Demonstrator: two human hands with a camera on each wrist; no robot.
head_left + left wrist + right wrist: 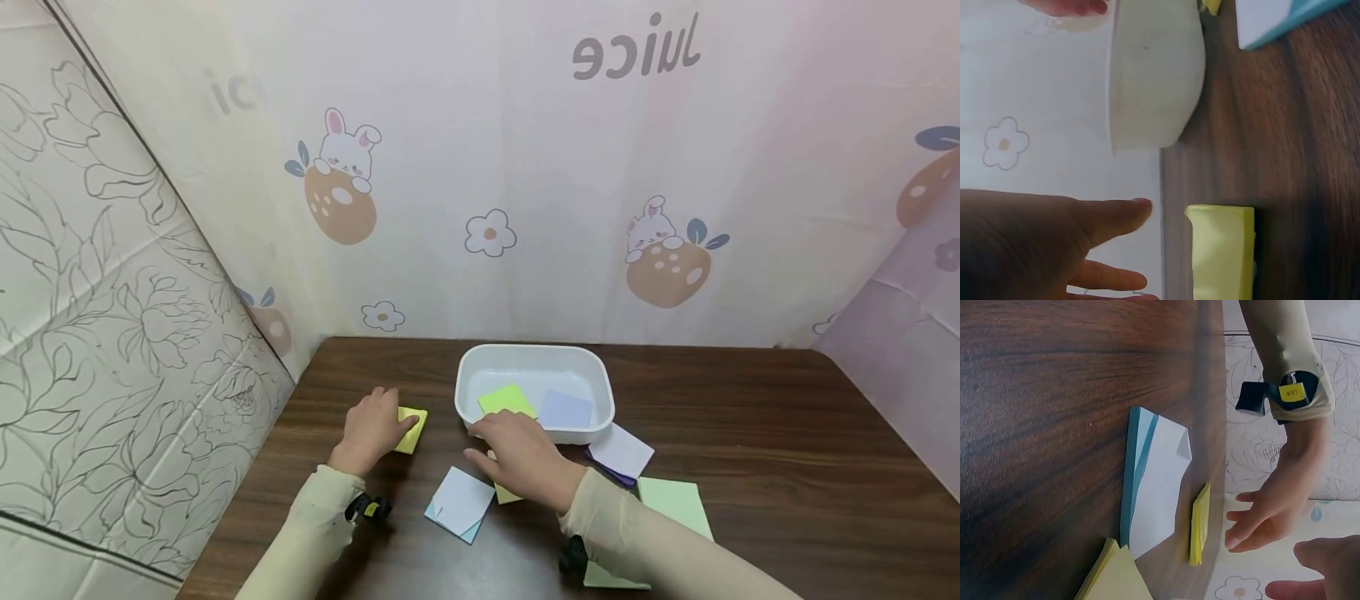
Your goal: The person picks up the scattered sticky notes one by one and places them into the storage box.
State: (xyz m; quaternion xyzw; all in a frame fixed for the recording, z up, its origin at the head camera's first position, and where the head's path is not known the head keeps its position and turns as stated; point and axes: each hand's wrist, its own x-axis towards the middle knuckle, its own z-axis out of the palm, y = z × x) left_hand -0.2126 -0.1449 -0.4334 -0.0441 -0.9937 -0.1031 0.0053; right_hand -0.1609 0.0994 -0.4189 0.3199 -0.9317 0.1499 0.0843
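My left hand point(372, 427) hovers beside a small yellow sticky-note pad point(409, 433) at the left of the table, its thumb overlapping the pad in the head view. In the left wrist view that hand's fingers are extended, apart from the yellow pad point(1222, 253). The right hand point(521, 460), fingers loosely bent and holding nothing visible, is over the front edge of a white plastic tray point(460, 387). Beneath it a pale yellow pad point(507, 496) is partly hidden. Inside the tray lie a lime-green note point(507, 400) and a lavender one point(567, 410).
Between the hands sits a light-blue pad topped by a white sheet point(465, 498). Right of the tray are a white sheet point(624, 454) over a purple pad point(611, 472) and a pale green pad point(677, 502). A printed curtain point(420, 275) hangs behind the wooden table point(780, 450).
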